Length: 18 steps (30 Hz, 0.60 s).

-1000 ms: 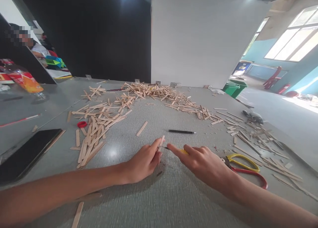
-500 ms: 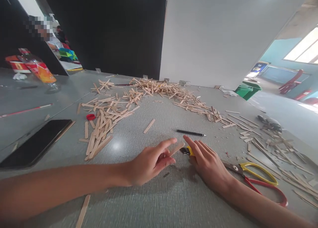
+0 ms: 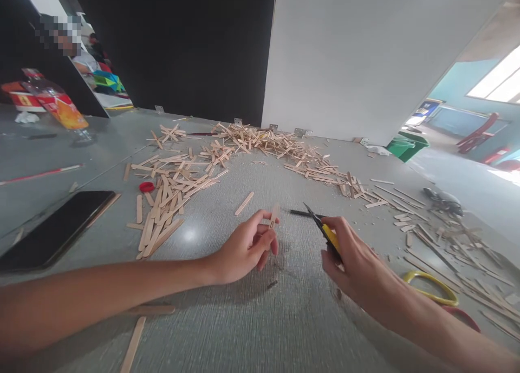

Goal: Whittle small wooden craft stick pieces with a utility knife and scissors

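Left grip: by the thumb and fingers of the left hand, loosely curled, a wooden stick with a small dark mark is held above the table. By the closed right hand, a yellow-and-black cutter is grasped, its blade kept apart from the stick. A black pen is partly covered by the blade; yellow-handled scissors are partly hidden by the right arm.
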Each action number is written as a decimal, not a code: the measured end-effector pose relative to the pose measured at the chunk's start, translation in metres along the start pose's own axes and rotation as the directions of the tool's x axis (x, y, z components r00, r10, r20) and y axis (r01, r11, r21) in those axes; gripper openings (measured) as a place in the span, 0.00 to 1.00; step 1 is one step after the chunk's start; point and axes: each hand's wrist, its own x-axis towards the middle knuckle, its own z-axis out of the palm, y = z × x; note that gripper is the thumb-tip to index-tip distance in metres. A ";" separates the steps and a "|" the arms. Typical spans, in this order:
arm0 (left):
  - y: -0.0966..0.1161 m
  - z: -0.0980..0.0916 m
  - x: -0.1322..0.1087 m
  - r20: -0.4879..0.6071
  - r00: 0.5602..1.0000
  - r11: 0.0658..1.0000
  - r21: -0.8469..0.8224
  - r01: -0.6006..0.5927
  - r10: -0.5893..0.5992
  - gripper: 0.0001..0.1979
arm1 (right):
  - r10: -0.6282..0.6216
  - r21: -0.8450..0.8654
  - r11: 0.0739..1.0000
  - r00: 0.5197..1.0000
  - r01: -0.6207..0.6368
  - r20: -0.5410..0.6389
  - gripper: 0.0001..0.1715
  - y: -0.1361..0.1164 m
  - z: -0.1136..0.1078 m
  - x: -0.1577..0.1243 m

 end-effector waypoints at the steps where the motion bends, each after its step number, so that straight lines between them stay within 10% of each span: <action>1: -0.001 -0.001 0.001 0.013 1.000 1.000 -0.022 0.019 -0.018 0.12 | -0.032 0.021 0.999 0.999 0.031 0.032 0.18 0.000 -0.007 0.001; 18: 0.002 -0.002 0.003 0.097 0.992 0.994 -0.057 0.092 -0.086 0.17 | -0.145 0.143 0.983 0.966 0.115 0.216 0.26 0.015 -0.026 -0.003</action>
